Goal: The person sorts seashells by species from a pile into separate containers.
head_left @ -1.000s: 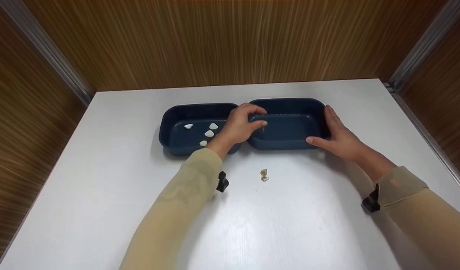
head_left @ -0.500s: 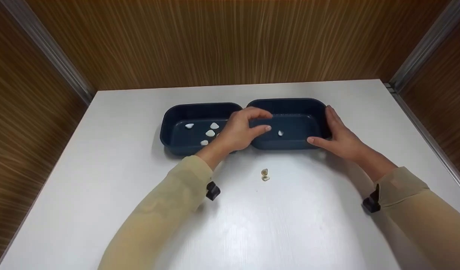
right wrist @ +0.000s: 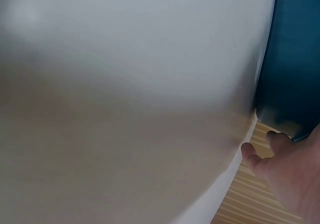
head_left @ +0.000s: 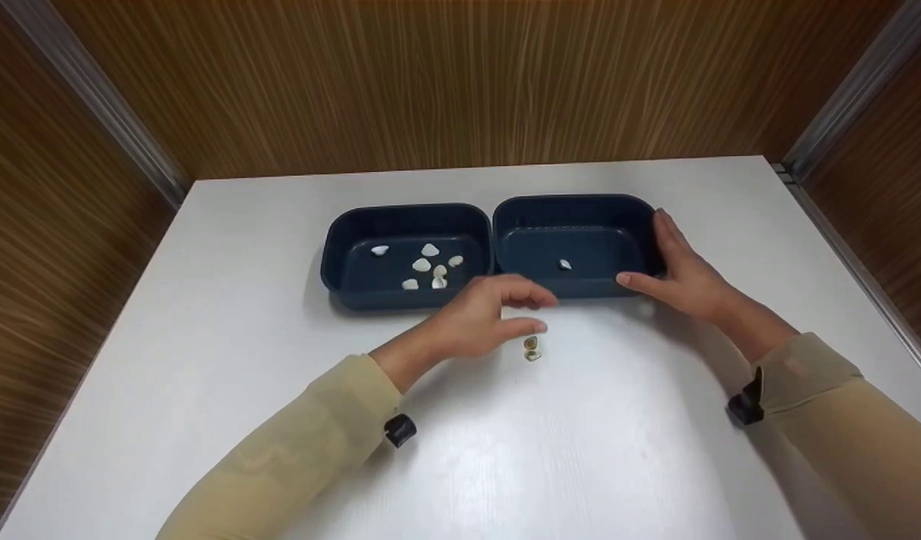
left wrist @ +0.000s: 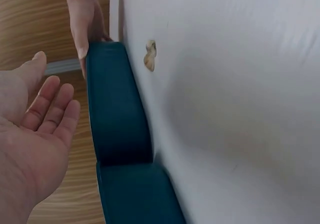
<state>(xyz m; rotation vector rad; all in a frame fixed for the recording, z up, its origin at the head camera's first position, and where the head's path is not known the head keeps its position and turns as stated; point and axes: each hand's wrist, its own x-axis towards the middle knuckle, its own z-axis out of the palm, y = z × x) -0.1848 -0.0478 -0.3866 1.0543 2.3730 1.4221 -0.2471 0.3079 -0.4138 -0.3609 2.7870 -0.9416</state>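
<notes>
My left hand (head_left: 484, 318) hovers in front of the two dark blue containers, fingers loosely curved and nothing between them. Just beyond its thumb, two small brownish shells (head_left: 532, 348) lie close together on the white table. The left container (head_left: 378, 300) holds several pale shells (head_left: 421, 265). In the right container (head_left: 580, 288) lies one small whitish shell (head_left: 565, 265). My right hand (head_left: 682, 276) rests on that container's right end, straight fingers along the outer side and thumb at the front corner. The left wrist view also has the pair of shells (left wrist: 150, 55) beside the container wall (left wrist: 117, 104).
Both containers stand side by side, nearly touching, toward the back of the white table (head_left: 565, 450). Wood-patterned panels (head_left: 460, 82) rise behind the table and at both sides. A black wrist device (head_left: 400, 430) hangs below the left cuff.
My left hand has come out of the right container toward me, near the two table shells. A whitish shell now shows on that container's floor. My right hand has stayed in place.
</notes>
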